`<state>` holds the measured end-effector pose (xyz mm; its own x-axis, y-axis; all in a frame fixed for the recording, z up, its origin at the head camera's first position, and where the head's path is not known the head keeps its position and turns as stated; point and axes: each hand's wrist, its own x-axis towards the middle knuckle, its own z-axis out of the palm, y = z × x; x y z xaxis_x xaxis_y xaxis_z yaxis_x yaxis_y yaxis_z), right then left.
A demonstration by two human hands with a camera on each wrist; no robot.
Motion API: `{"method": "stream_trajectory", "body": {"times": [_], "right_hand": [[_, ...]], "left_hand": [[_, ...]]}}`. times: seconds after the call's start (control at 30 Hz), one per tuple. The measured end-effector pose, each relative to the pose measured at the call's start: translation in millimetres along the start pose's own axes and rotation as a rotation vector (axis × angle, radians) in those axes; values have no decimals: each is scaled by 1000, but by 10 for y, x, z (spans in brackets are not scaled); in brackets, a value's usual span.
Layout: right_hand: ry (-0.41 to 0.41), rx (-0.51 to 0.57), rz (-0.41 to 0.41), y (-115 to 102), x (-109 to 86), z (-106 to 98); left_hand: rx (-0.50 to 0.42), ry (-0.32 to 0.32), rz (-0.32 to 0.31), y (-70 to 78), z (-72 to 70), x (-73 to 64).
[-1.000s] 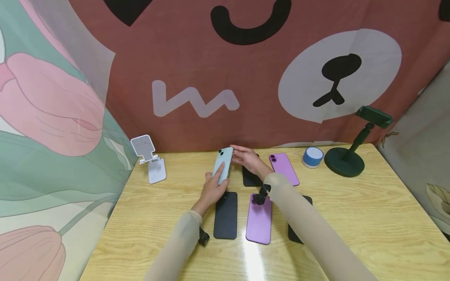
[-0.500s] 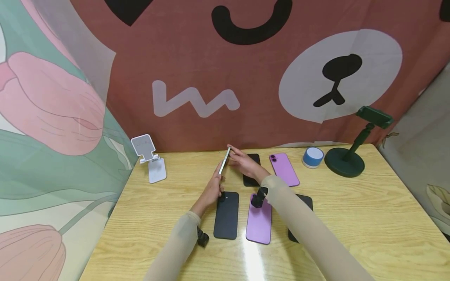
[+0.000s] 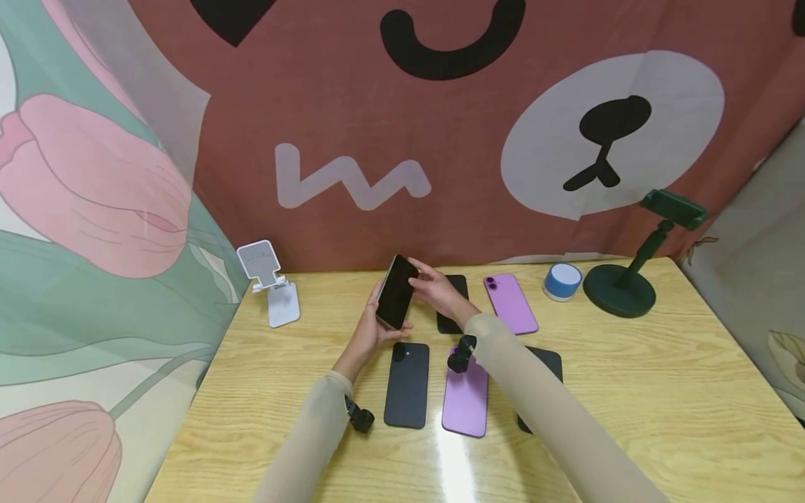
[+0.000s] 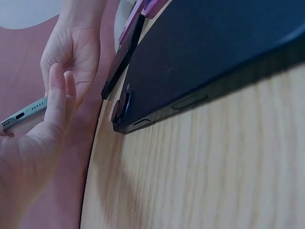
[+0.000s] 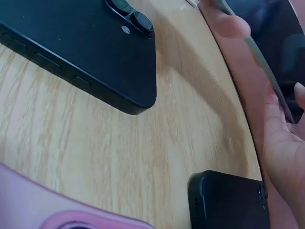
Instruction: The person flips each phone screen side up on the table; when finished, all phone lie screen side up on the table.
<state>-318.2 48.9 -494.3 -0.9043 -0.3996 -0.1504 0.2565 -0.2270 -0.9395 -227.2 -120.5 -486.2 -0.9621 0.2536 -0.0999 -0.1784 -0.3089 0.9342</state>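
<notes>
A light-blue smartphone [image 3: 397,292] is raised over the back of the table, its dark screen facing up toward the head camera. My left hand [image 3: 367,334] grips its left side and lower end. At the upper right edge, my right hand [image 3: 438,292] pinches the phone with thumb and fingers. The left wrist view shows the pale bottom edge of the smartphone [image 4: 26,114] with its charging port. Just in front of my left hand, a black phone [image 3: 406,388] lies back up on the table, with a purple phone [image 3: 465,405] beside it.
Behind my right hand lies another black phone [image 3: 448,324], with a purple phone [image 3: 511,304] to its right. My right sleeve partly covers a dark phone [image 3: 546,363]. A white phone stand [image 3: 283,304] is at left; a blue-and-white round object [image 3: 562,281] and green stand [image 3: 619,290] are right.
The phone has turned over in my hands: its light-blue back faced up first, then it stood edge-on, and now the dark screen shows. Phones on the table stay put.
</notes>
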Motion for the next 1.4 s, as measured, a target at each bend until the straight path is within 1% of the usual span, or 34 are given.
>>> {"method": "stream_trajectory", "body": {"times": [0.07,0.13,0.2,0.37,0.53,0.77,0.87,1.07,1.2,1.3,1.4], "right_hand": [[26,-13,-4,-9,2,-9],[51,-25,-4,-20,1,-18],[69,-45,-3,-33,-3,-19],[77,-81,10,-52,-19,-12],[84,-86,16,-41,-29,-28],[96,-115,5,-30,-9,-79],[96,-127,1,-34,-7,-90],[94,-127,17,-38,-10,-92],[97,-116,30,-37,-6,-96],[98,-94,36,-34,1,-107],[102,-53,43,-33,6,-120]], "left_hand": [[-24,17,-7,2,4,4],[-22,35,-8,-4,3,12],[-14,34,1,-13,2,20],[-19,24,0,-35,12,36],[-2,36,-15,-56,5,23],[5,61,-35,-77,-44,-20],[29,56,-34,-80,-66,-27],[50,35,-30,-58,-80,-52],[46,32,-36,-55,-94,-60],[25,57,-44,-61,-98,-59],[14,79,-37,-67,-101,-59]]}}
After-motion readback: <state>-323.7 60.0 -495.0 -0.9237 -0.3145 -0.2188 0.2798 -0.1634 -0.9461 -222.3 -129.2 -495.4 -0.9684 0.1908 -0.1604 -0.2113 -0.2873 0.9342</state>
